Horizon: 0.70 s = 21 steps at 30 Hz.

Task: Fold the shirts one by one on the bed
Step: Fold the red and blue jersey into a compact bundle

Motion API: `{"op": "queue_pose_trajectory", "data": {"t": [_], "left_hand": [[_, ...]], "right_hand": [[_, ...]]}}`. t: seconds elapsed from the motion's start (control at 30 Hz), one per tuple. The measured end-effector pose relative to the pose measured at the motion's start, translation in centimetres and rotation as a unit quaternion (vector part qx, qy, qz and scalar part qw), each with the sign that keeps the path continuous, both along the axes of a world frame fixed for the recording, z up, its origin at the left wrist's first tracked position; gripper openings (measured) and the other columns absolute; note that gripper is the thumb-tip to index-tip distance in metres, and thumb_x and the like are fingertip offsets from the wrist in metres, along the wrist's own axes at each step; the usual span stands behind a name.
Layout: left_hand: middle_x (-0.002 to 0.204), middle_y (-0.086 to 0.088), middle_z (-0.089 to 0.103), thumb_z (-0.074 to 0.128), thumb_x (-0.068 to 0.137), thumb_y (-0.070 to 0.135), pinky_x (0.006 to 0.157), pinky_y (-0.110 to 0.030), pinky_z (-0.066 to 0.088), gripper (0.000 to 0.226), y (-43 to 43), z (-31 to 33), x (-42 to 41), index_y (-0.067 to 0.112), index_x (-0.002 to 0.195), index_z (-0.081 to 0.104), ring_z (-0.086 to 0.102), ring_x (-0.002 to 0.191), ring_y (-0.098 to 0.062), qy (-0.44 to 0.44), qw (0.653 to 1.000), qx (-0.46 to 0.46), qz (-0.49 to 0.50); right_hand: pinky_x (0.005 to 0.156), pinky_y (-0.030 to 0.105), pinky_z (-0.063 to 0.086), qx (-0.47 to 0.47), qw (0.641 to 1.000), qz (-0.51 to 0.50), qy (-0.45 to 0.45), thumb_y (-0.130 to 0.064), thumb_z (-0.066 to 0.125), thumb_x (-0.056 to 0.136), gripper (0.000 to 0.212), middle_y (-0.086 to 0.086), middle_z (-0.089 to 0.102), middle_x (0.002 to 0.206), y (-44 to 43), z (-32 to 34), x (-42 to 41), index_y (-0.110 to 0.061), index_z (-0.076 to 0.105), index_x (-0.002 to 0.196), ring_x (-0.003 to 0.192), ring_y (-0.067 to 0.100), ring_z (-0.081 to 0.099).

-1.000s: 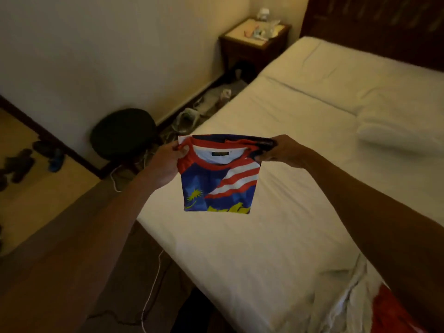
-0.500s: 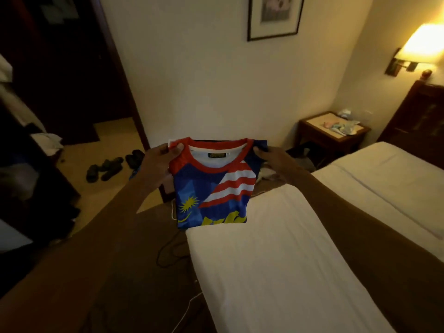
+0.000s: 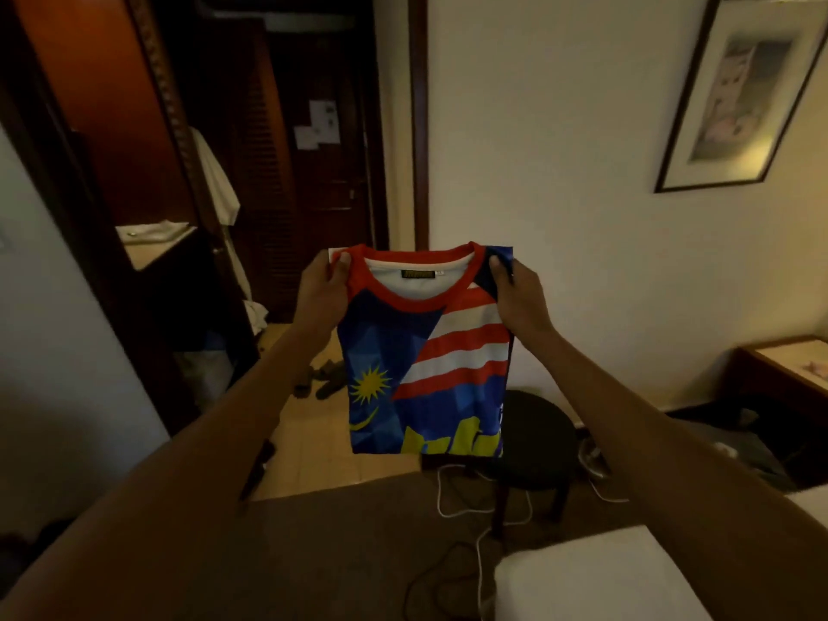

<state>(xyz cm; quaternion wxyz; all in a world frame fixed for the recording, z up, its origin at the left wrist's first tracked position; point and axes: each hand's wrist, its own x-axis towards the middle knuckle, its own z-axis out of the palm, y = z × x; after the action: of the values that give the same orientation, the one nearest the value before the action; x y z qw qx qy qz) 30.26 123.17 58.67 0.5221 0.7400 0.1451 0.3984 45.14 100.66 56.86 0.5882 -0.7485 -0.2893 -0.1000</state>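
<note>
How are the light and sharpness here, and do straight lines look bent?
Head view: dim, warm light; the folded blue, red and white shirt is sharpest; the framed wall picture is blurred, leans from wide-lens distortion, and carries a yellowish glare patch.

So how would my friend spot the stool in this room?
Start at the corner of the white bed, bottom right. Just beyond it on the floor, partly behind the held-up flag shirt, stands the stool. It is the only round, dark seat, with white cables by its legs.

view: head, wide-angle | faces forward toward doorway | bed corner near, lower right
</note>
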Motion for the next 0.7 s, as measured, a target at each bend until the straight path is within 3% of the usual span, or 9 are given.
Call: {"op": "queue_pose_trajectory", "data": {"t": [0.13, 0.27, 0.53, 0.7], "left_hand": [[0.091, 0.006, 0.062, 0.039, 0.108, 0.031, 0.078, -0.029, 0.047, 0.024, 8.5, 3.0, -0.4, 0.021, 0.11, 0.06, 0.059, 0.085, -0.009, -0.012, 0.994, 0.081, 0.071], [0.086, 0.0, 0.063, 0.042, 0.107, 0.033, 0.073, -0.032, 0.046, 0.027, 16.7, 4.6, 0.2, 0.018, 0.103, 0.064, 0.059, 0.079, -0.012, 0.004, 0.988, 0.104, 0.115], [0.083, -0.012, 0.063, 0.043, 0.105, 0.036, 0.073, -0.039, 0.05, 0.033, 30.3, 5.1, 4.3, 0.011, 0.096, 0.064, 0.059, 0.075, -0.017, 0.021, 0.978, 0.095, 0.183], [0.08, -0.003, 0.061, 0.042, 0.107, 0.032, 0.054, -0.011, 0.044, 0.036, 38.6, 6.5, 10.8, 0.004, 0.104, 0.063, 0.056, 0.063, 0.0, 0.023, 0.979, 0.071, 0.19]], "right_hand": [[0.06, 0.006, 0.04, 0.016, 0.999, 0.003, -0.041, -0.033, 0.044, 0.105, 0.033, 0.0, 0.063, 0.085, 9.6, 2.2, 0.8, -0.006, 0.062, 0.1, 0.071, 0.004, 0.056], [0.07, 0.0, 0.042, 0.023, 0.995, 0.03, -0.09, -0.032, 0.047, 0.104, 0.031, -0.004, 0.065, 0.098, 17.5, 4.3, 2.7, -0.009, 0.063, 0.117, 0.08, -0.004, 0.058], [0.067, 0.007, 0.044, 0.04, 0.984, 0.103, -0.137, -0.026, 0.05, 0.103, 0.019, -0.01, 0.061, 0.084, 32.8, 4.8, 9.8, -0.011, 0.062, 0.104, 0.077, -0.01, 0.06], [0.064, 0.005, 0.041, 0.058, 0.983, 0.127, -0.122, -0.027, 0.05, 0.103, 0.026, -0.009, 0.063, 0.082, 42.7, 5.8, 17.0, -0.006, 0.064, 0.106, 0.074, -0.013, 0.059]]}}
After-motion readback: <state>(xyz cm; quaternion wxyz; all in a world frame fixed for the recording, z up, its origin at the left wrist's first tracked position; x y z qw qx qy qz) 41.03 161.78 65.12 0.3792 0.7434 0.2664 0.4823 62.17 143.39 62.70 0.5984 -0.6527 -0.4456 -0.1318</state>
